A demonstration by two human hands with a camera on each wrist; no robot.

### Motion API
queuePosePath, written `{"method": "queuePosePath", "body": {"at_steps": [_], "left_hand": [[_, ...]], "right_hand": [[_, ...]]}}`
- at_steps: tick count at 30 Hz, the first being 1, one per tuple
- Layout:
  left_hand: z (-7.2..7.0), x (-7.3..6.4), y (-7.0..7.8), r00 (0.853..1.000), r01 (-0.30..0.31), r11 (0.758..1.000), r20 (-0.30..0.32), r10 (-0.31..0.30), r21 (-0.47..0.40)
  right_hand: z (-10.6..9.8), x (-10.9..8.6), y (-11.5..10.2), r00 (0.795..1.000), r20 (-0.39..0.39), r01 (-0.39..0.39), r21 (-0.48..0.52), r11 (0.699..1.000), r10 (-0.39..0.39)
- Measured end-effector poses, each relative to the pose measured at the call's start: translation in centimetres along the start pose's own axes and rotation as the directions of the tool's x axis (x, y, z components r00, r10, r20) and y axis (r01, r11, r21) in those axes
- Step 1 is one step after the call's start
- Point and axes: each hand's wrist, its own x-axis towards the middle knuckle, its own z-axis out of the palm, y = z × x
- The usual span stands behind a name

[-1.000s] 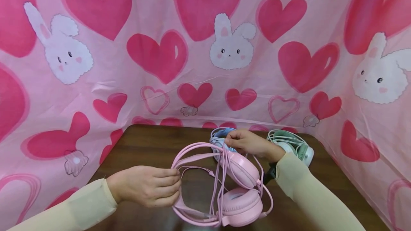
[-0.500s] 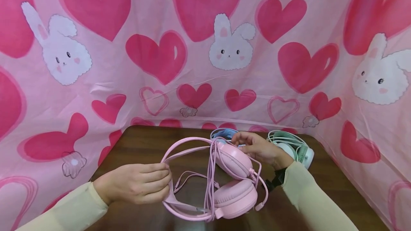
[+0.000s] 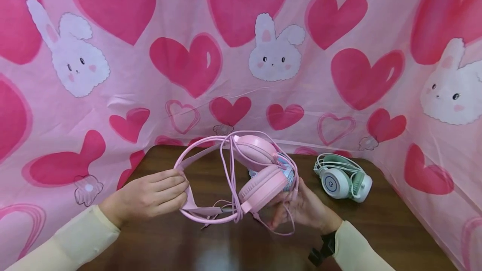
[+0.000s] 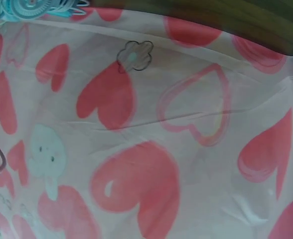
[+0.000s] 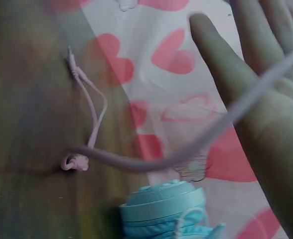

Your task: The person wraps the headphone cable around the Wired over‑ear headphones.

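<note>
Pink headphones (image 3: 263,187) hang over the table, ear cups facing right in the head view. My left hand (image 3: 150,195) grips their headband from the left. Loops of pink cable (image 3: 232,170) wrap around the band near the cups. Beside the lower cup is my right hand (image 3: 308,208), partly hidden behind the cups and cable. In the right wrist view its fingers (image 5: 226,74) are extended, with a blurred pink cable (image 5: 161,162) crossing before the palm. The thin cable's plug end (image 5: 73,62) dangles there. Blue headphones (image 3: 289,175) show behind the pink cups.
White and green headphones (image 3: 340,179) lie at the table's right rear. The brown wooden table (image 3: 361,233) meets a pink cloth backdrop (image 3: 233,74) with hearts and rabbits at the back and sides. A dark strap (image 3: 325,248) circles my right wrist.
The pink headphones have moved up and left with my left hand, tilting slightly. My right hand has come off the upper cup's side and moved down beside the lower cup.
</note>
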Motion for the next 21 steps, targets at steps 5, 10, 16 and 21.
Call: {"method": "queuePosePath", "body": {"at_steps": [5, 10, 16, 21], "left_hand": [[-0.2, -0.8, -0.2, 1.0, 0.021, 1.0, 0.023, -0.021, 0.015], [0.0, -1.2, -0.2, 0.999, 0.005, 1.0, 0.043, -0.006, 0.009], [0.0, -0.7, 0.2, 1.0, -0.024, 1.0, 0.019, 0.024, -0.001], [0.3, 0.5, 0.8, 0.998, -0.046, 0.999, -0.04, 0.045, -0.013]], "right_hand": [[0.8, -0.3, -1.3, 0.986, 0.159, 0.065, -0.14, 0.988, -0.042], [1.0, -0.3, -2.5, 0.99, 0.049, 0.137, -0.111, 0.984, -0.133], [0.5, -0.6, -3.1, 0.949, -0.268, 0.154, -0.064, 0.986, -0.166], [0.5, 0.8, -4.1, 0.787, -0.61, -0.011, -0.168, 0.986, -0.095]]}}
